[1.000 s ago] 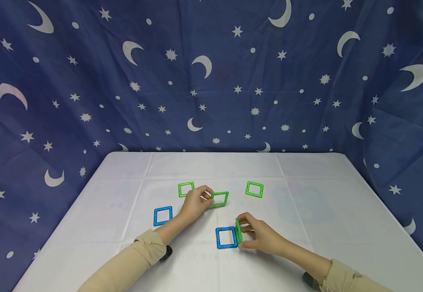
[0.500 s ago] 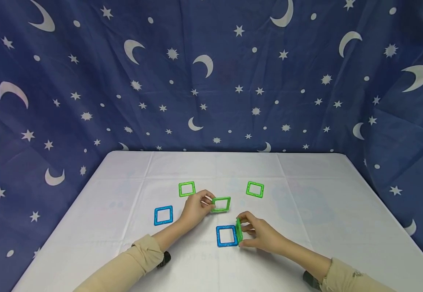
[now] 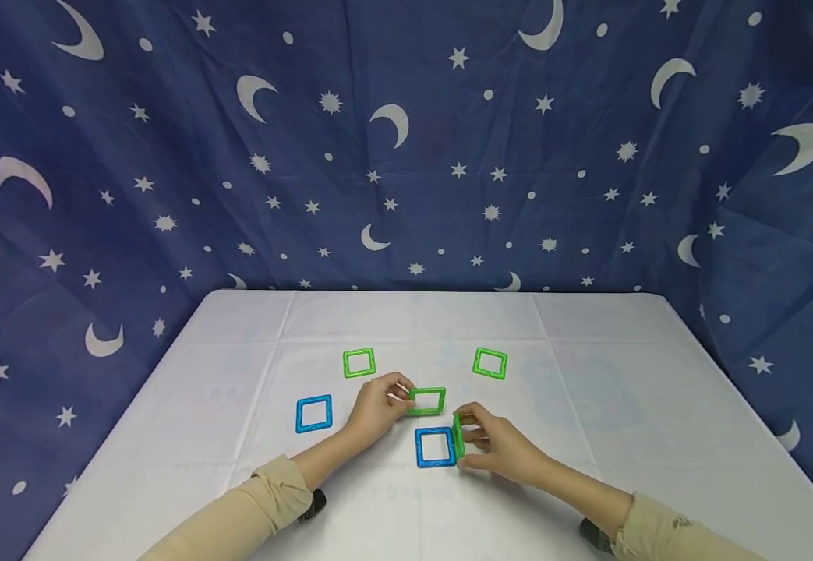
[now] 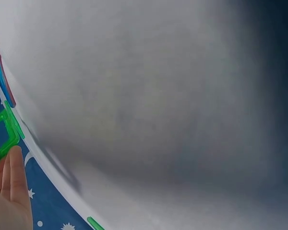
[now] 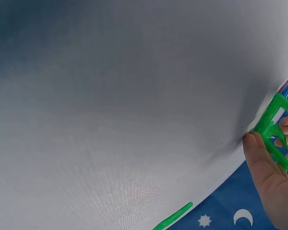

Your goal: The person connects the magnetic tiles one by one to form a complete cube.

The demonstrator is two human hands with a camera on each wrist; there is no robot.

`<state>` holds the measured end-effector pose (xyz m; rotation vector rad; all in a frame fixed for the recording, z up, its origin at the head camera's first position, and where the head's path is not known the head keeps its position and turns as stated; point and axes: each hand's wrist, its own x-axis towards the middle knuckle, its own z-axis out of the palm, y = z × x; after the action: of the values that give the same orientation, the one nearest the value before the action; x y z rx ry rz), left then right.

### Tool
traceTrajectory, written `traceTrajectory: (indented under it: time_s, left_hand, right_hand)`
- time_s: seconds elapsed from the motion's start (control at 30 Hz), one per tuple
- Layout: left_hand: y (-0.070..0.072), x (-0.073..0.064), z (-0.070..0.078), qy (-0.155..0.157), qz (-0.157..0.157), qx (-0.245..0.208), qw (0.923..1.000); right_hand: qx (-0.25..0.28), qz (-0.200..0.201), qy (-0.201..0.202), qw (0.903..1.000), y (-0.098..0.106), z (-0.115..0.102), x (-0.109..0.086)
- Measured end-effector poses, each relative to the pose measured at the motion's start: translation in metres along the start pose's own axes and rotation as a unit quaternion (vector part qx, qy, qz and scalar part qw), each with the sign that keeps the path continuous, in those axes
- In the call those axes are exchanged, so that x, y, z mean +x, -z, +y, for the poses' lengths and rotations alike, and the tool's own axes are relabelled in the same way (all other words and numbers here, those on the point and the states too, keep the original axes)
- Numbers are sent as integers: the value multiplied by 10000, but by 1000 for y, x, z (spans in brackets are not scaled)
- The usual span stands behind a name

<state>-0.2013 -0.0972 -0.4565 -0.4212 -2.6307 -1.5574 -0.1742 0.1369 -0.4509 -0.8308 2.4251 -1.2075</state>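
Filling the background is a dark blue curtain [image 3: 420,226] printed with white moons and stars. Below it we find a broad table [image 3: 378,319] under a white cloth, flat enough for thin pieces to lie steady. Two arms in tan sleeves [image 3: 238,506] reach across it. The hands are apart, each gripping a green square frame. Between us and them, a blue frame [image 3: 436,463] lies flat; another blue one [image 3: 299,417] lies near the left forearm. The right hand [image 3: 507,448] pinches an upright green frame [image 3: 458,438] by its near and far ends, probably to stop it toppling; it seems to touch the first blue frame's right edge. The left hand [image 3: 376,405] holds a tilted green frame [image 3: 429,390] by its left side, which we judge leaves the other edges free; we cannot tell whether it meets the cloth. Two spare green frames [image 3: 476,362] lie flat farther back, well apart, perhaps leaving the middle for working.
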Motion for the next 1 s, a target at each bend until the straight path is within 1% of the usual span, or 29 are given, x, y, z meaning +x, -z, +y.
traceTrajectory:
  time_s: [0.27,0.57,0.73,1.0]
  left_hand:
    - [-4,-2,1,-17,-202,-94,9998]
    - [-6,-3,0,-87,-351,-105,9993]
    - [-6,-2,0,-131,-396,-84,9991]
    - [-6,-2,-1,-137,-557,-106,9983]
  right_hand:
    - [49,151,2,9999,-1,2,3]
    - [322,215,92,9992,2,0,6]
    - [292,220,73,9993,1,1,8]
    - [319,251,76,9991,0,2,8]
